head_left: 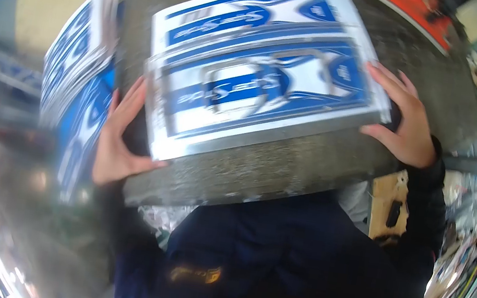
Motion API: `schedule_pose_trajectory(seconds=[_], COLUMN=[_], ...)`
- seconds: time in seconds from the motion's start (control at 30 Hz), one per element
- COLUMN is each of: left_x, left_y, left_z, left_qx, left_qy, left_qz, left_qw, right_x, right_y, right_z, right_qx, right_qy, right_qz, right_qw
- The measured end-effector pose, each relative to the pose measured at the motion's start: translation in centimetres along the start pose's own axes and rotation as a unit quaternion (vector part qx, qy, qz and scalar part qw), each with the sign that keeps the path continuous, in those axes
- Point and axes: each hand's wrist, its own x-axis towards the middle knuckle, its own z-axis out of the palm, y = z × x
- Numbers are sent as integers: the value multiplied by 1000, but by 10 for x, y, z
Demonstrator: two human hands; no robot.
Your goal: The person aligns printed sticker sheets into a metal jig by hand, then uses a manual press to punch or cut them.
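Blue-and-white printed sheets [251,13] lie on a dark, worn work surface. Over their lower half sits a see-through plate [280,109] with greyish rounded outlines, slightly blurred. My left hand [117,144] curls around the plate's near left corner, thumb along the near edge and fingers up the side. My right hand [404,120] grips the right side, fingertips over the sheet's edge and thumb by the near corner. Whether the hands hold the sheets along with the plate, I cannot tell.
A fanned stack of similar printed sheets [77,59] stands left of the work surface [246,177]. An orange-red item [401,10] is at the far right. Beside my right sleeve is a wooden board [386,203] with a black object on it. Mixed scraps [461,259] lie farther right.
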Motion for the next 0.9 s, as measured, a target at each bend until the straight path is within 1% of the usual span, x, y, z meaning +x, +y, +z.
schedule_pose_trajectory(seconds=[0.03, 0.1, 0.17, 0.2, 0.6, 0.7, 0.73, 0.77, 0.8, 0.83, 0.87, 0.9], left_x=[0, -2, -2, -4, -5, -6, -7, -8, -8, -7, -9, -11], left_y=[2, -4, 0, -3, -7, -7, -6, -5, -5, -6, -9, -11], left_z=[1, 3, 2, 3, 7, 6, 5, 4, 2, 1, 1, 2], left_qx=[-3, -13, -27, -27, -34, -19, -18, -22, -25, -23, -74, -127], left_qy=[11, 27, 33, 35, 52, 41, 42, 37, 34, 41, 46, 47], left_qz=[-8, 10, 11, 8, 21, 21, 27, 28, 29, 38, 20, 1], left_qw=[1000, 999, 999, 999, 998, 999, 999, 999, 999, 998, 996, 991], right_x=[1, 3, 2, 3, 2, 1, 2, 4, 5, 5, 16, 27], right_y=[0, -2, 3, 3, 4, 1, 1, 2, 7, 17, 38, 49], right_z=[-1, 0, 1, 3, 4, 1, -3, -8, -9, -10, -10, -25], right_qx=[-1, 8, -14, -4, -7, 4, 110, 212, 176, 138, 64, 119], right_qy=[-2, 0, 0, -7, 8, 2, -22, -43, 56, 156, 314, 406], right_qz=[-5, -5, -18, -34, -25, -16, -12, -10, -11, -15, 17, 105], right_qw=[1000, 1000, 1000, 999, 1000, 1000, 994, 976, 983, 978, 947, 900])
